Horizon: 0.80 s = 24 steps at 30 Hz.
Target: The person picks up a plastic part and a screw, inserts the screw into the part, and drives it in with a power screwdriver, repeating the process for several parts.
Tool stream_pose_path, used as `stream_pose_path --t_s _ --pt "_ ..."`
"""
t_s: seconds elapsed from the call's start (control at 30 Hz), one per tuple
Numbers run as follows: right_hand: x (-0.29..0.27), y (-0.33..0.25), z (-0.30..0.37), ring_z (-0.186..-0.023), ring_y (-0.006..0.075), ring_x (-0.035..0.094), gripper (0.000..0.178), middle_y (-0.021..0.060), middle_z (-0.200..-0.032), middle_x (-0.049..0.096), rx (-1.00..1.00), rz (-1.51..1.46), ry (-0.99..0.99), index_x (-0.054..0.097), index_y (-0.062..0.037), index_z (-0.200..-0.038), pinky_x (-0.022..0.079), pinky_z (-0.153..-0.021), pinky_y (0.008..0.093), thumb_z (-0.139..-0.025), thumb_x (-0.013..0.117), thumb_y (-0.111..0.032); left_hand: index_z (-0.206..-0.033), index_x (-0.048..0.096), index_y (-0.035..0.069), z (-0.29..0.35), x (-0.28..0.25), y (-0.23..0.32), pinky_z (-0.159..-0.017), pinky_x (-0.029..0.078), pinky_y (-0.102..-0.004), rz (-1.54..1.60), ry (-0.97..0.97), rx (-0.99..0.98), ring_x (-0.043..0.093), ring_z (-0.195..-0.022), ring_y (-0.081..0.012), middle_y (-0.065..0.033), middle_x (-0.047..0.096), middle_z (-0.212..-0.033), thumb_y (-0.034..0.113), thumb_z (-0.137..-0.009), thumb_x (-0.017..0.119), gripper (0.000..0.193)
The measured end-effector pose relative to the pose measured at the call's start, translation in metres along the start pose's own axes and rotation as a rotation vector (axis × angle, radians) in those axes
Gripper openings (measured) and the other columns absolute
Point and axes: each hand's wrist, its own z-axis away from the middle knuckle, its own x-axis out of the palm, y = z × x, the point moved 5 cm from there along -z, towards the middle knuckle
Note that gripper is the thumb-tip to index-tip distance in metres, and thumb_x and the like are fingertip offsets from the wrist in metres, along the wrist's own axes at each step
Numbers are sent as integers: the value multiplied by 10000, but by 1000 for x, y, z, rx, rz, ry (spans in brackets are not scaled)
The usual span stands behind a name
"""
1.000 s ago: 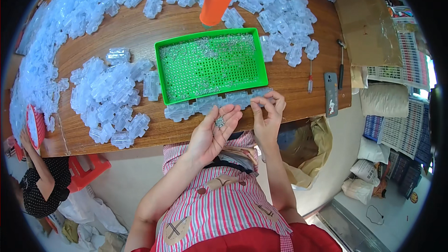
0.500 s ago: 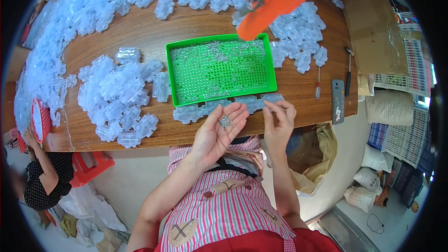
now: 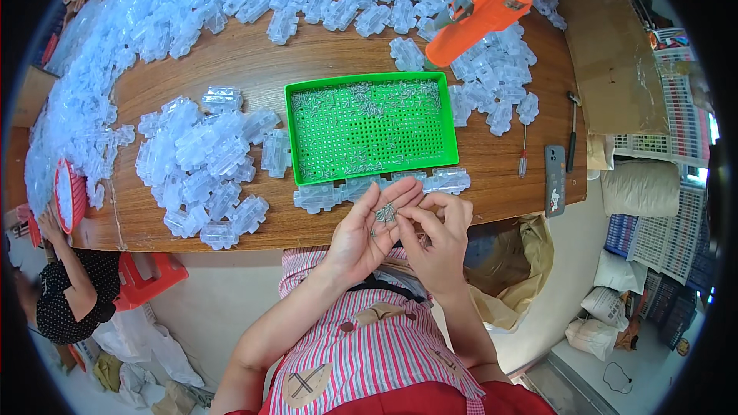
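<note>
My left hand lies palm up and cupped, holding a small heap of silver screws. Over that palm, my right hand has thumb and fingers pinched together at the screws; whatever is between the tips is too small to make out. Just beyond both hands, a row of clear plastic housings lies along the near side of a green perforated tray. More loose screws are scattered in the tray, thickest along its far side.
An orange pistol-shaped power tool hangs above the far right of the wooden table. Piles of clear housings lie left, behind and right. A screwdriver, a black-handled tool and a phone lie right. Someone sits left.
My right hand has moved left from the row of housings to the screws in my left palm. The view has shifted slightly, and the hanging orange tool appears farther right.
</note>
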Motion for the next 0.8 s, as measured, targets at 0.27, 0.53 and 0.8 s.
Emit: stream_pose_path --t_s 0.27,0.53,0.8 --pt "3 6 6 -953 264 477 143 89 -986 535 103 -128 58 631 -72 -902 356 -841 394 -772 690 -87 -1377 402 -19 3 -5 -5 -1069 423 -356 102 71 -12 456 -1301 -255 -173 438 -1422 336 -1033 345 498" --pt "23 62 17 -947 279 436 106 114 -1046 498 129 -33 80 640 -75 -927 343 -862 402 -840 668 -128 -1244 511 -32 17 -30 4 -1102 392 -406 235 181 166 447 -1307 -292 -192 503 -1355 275 -1025 391 395" --pt "36 62 22 -953 277 422 102 108 -1035 481 184 -37 125 648 -70 -921 341 -866 396 -841 678 -126 -1252 498 -43 18 -24 8 -1101 393 -385 238 198 166 455 -1302 -280 -192 504 -1351 317 -1033 360 443"
